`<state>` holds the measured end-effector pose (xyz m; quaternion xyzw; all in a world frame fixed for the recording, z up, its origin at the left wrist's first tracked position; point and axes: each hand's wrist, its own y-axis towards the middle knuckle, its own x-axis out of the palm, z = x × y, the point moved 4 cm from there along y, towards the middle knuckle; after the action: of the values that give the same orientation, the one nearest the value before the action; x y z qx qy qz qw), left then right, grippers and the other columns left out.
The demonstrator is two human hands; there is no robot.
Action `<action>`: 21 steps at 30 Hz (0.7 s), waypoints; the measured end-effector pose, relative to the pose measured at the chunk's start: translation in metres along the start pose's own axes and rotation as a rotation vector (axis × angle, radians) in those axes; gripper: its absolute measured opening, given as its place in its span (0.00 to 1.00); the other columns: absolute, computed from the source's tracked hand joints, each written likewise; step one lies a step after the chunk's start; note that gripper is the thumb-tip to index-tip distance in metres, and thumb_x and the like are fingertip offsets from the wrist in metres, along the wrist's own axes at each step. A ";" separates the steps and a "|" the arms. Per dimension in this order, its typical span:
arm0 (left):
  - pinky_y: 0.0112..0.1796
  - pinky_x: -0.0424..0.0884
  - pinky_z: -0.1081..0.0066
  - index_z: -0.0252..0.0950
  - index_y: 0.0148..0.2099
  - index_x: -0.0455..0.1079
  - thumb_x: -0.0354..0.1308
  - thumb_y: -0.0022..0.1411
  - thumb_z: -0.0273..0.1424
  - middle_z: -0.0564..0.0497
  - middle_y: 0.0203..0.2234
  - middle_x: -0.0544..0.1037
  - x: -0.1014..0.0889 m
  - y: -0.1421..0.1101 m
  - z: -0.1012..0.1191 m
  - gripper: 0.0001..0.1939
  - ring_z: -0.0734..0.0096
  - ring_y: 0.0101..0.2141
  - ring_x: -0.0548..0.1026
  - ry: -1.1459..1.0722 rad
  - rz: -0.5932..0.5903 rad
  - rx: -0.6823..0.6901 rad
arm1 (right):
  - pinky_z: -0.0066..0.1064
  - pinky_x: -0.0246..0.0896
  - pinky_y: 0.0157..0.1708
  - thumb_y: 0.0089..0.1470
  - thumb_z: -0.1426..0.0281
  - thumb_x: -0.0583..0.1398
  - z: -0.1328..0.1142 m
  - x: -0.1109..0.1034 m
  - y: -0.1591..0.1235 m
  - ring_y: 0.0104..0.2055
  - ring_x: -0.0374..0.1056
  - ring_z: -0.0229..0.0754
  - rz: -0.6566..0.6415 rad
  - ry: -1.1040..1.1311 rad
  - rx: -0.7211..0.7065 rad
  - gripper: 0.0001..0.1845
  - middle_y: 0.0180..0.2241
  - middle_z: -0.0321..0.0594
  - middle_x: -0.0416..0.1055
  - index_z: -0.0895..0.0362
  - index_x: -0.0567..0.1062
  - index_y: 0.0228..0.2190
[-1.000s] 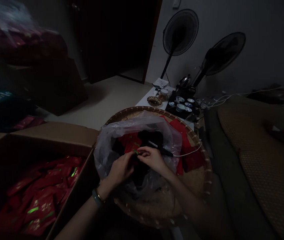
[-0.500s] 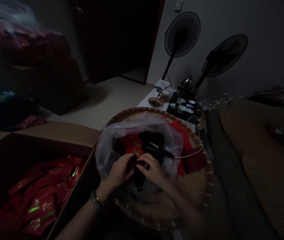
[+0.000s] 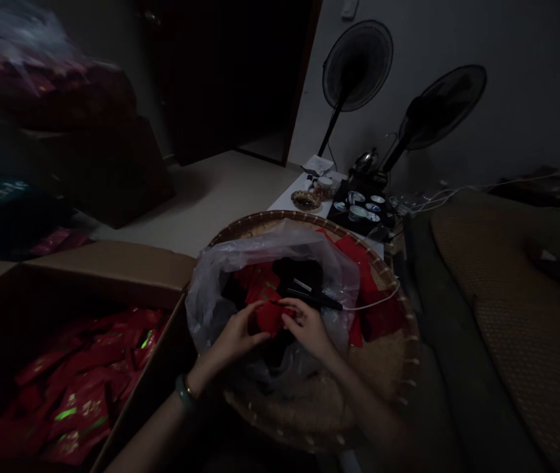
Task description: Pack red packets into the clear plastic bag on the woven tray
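Note:
Between my two hands is a small red pouch (image 3: 270, 319), facing up in the dim light. My left hand (image 3: 235, 334), with a bangle at the wrist, grips its left edge. The fingers of my right hand (image 3: 304, 326) pinch its right side and top. Below them lies a clear plastic bag (image 3: 204, 295), its mouth spread wide, holding dark contents too dim to name. Red packets (image 3: 257, 279) with green marks lie just beyond my fingers. A black stick-like device (image 3: 317, 299) with a white cord rests across the bag's right side.
A round woven bamboo tray (image 3: 383, 368) carries the bag and red cloth-like pieces (image 3: 359, 259). To the left, an open cardboard box (image 3: 107, 263) holds several red packets (image 3: 87, 381). Beyond stand a tea tray with cups (image 3: 357, 212) and two fans (image 3: 357, 66). A woven mat (image 3: 521, 328) lies right.
The red pouch now shows between my hands, where only dark material was visible half a second ago. My left hand's fingers have spread around it; my right hand has moved slightly up.

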<state>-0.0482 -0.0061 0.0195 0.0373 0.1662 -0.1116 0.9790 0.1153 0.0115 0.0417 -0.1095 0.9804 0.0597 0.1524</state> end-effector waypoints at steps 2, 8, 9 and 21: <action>0.39 0.70 0.66 0.31 0.45 0.68 0.63 0.47 0.34 0.45 0.37 0.76 0.003 0.004 -0.005 0.23 0.64 0.36 0.74 -0.186 -0.091 -0.121 | 0.29 0.67 0.35 0.48 0.69 0.56 -0.001 -0.004 0.002 0.43 0.68 0.41 -0.015 0.082 0.007 0.19 0.44 0.43 0.70 0.54 0.69 0.44; 0.33 0.68 0.71 0.29 0.38 0.70 0.67 0.41 0.35 0.48 0.30 0.77 0.011 0.008 -0.004 0.21 0.69 0.29 0.74 -0.419 -0.087 -0.246 | 0.30 0.68 0.32 0.38 0.65 0.65 0.008 -0.003 0.005 0.35 0.71 0.41 0.010 0.193 0.141 0.21 0.35 0.41 0.73 0.57 0.71 0.37; 0.32 0.68 0.72 0.30 0.38 0.70 0.68 0.39 0.34 0.49 0.29 0.77 0.012 0.007 -0.005 0.22 0.70 0.28 0.73 -0.425 -0.085 -0.252 | 0.30 0.68 0.30 0.37 0.65 0.65 0.011 -0.003 0.007 0.31 0.71 0.40 0.016 0.212 0.168 0.18 0.30 0.40 0.74 0.58 0.72 0.33; 0.32 0.63 0.75 0.31 0.36 0.72 0.60 0.43 0.26 0.56 0.26 0.74 -0.004 0.013 -0.002 0.13 0.72 0.28 0.69 0.086 -0.188 -0.153 | 0.30 0.65 0.30 0.41 0.67 0.61 0.008 -0.018 0.013 0.28 0.69 0.40 0.112 0.046 0.114 0.07 0.24 0.38 0.74 0.58 0.75 0.25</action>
<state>-0.0494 0.0071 0.0191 -0.0485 0.2189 -0.1884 0.9562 0.1315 0.0286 0.0413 -0.0472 0.9900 0.0098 0.1323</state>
